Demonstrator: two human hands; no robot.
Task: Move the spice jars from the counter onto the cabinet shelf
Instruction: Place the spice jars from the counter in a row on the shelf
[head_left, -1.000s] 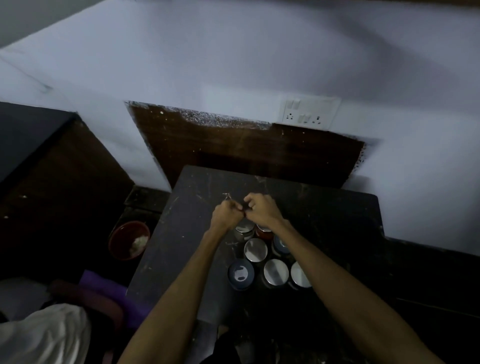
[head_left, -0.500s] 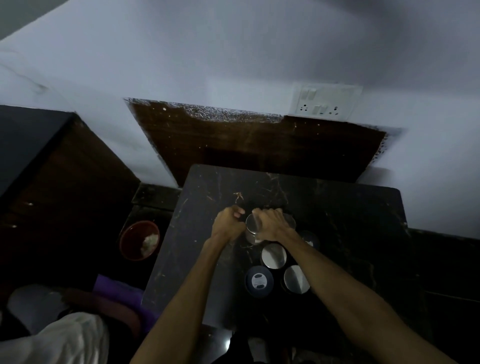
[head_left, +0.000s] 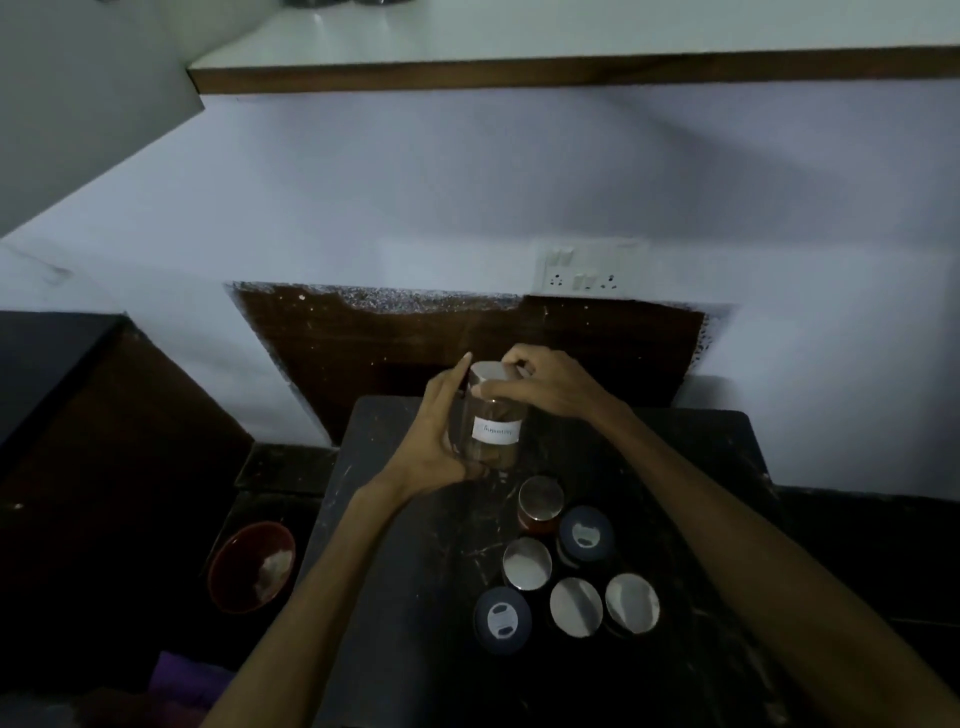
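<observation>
A clear spice jar (head_left: 493, 431) with a silver lid and a white label is lifted above the dark counter (head_left: 395, 561). My left hand (head_left: 434, 436) holds its side and base. My right hand (head_left: 545, 384) grips the lid from above. Several more jars stand on the counter below: one with a silver lid over red contents (head_left: 540, 501), two with dark blue lids (head_left: 586, 534) (head_left: 502, 619), and three with silver lids (head_left: 526, 563) (head_left: 575, 606) (head_left: 632, 603). The white cabinet shelf (head_left: 571, 47) with a brown front edge runs across the top.
A switch and socket plate (head_left: 587, 273) sits on the wall over a brown back panel (head_left: 415, 343). A red bowl (head_left: 252, 566) lies low at the left of the counter. A dark cabinet (head_left: 52, 364) stands at the left, a purple cloth (head_left: 182, 680) below it.
Both hands took hold of a jar on the counter and raised it clear of the others. The view tilted upward, bringing the shelf into sight.
</observation>
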